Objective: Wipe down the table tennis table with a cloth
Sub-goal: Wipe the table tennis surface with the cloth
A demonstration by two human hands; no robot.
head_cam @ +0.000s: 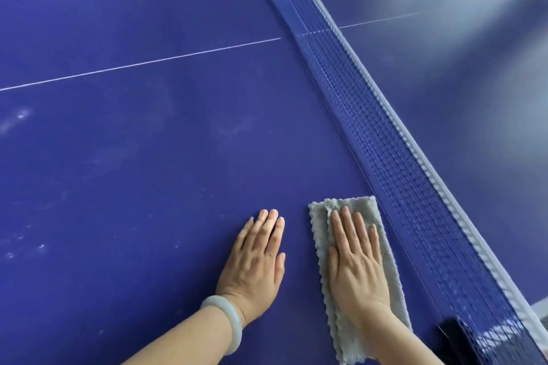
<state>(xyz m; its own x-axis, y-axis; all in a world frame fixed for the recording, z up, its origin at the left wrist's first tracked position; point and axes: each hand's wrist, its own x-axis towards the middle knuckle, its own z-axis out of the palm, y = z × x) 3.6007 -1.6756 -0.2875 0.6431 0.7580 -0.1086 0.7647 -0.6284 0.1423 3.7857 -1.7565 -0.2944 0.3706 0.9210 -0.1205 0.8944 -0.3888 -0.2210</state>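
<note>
Head view, tabletop (148,157): blue surface is filling the frame, a white line (142,64) crossing it.
Net (385,133): is running diagonally from top centre to lower right.
Cloth (318,227): grey, folded, is lying flat just beside the net, long axis pointing away from the person, roughly along the net.
Right hand (358,264): is pressing flat on the cloth, fingers straight.
Left hand (255,261): is resting flat on bare tabletop, holding nothing.
Bracelet (231,323): pale, is circling the left wrist.
</note>
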